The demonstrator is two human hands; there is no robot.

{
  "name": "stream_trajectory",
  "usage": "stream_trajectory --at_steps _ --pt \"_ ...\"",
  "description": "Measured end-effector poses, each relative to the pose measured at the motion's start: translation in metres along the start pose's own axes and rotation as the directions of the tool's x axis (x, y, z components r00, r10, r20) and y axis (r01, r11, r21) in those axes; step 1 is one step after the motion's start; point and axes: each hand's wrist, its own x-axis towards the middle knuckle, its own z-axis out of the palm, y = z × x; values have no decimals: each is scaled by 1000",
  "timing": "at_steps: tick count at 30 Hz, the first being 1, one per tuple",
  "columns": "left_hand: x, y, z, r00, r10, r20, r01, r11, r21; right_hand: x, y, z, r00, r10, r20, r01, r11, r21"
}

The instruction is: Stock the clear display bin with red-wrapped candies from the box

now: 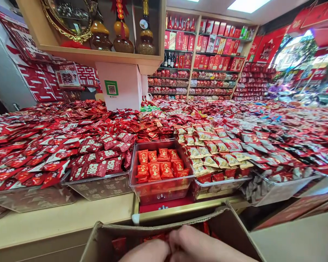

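Observation:
An open cardboard box (142, 230) stands at the bottom of the head view, holding small red-wrapped packets (119, 244). Both of my hands are down inside it, side by side and close together among the packets. My left hand (150, 251) shows only its back, its fingers hidden below. My right hand (190, 240) has its fingers curled inward; what they hold, if anything, is hidden. Just beyond the box is a clear plastic bin (161, 186), partly filled with upright red packets (154, 171) with gold print.
More clear bins flank it: dark red packets (113, 165) left, cream-coloured packets (207, 151) right. Wrapped sweets are heaped across the counter behind. A white pillar (123, 87) with a QR sign rises there, below an overhanging cabinet (98, 54). Stocked shelves (194, 67) line the back.

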Motion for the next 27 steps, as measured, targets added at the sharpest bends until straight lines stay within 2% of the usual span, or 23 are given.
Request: stream_trajectory --at_steps 2,4,6,10,12,15,20,24,27 --pt "2 12 -5 992 -25 120 21 999 39 4 -13 -19 995 96 -7 -92 976 199" --pt "5 24 -6 980 -33 197 33 999 4 7 -22 -33 982 172 -81 -130 917 377" --pt "8 34 -4 979 -1 203 22 995 -102 10 -26 -41 965 221 -140 -117 845 523" --pt "9 40 -1 986 79 147 -49 979 -197 13 -22 -45 956 270 -110 -102 663 742" --pt "8 40 -1 989 85 123 -58 977 -205 15 -20 -44 949 296 -104 -95 587 804" --pt "7 40 -1 985 94 143 -50 959 -281 16 -18 -45 925 362 -119 -92 514 853" --pt "8 43 3 979 161 122 -111 933 -344 16 -14 -48 883 444 -150 -91 477 874" --pt "7 46 7 982 180 56 -150 925 -349 15 -13 -48 876 455 -159 -47 410 911" --pt "8 46 9 987 157 23 -143 942 -305 14 -12 -47 888 436 -146 -27 367 930"
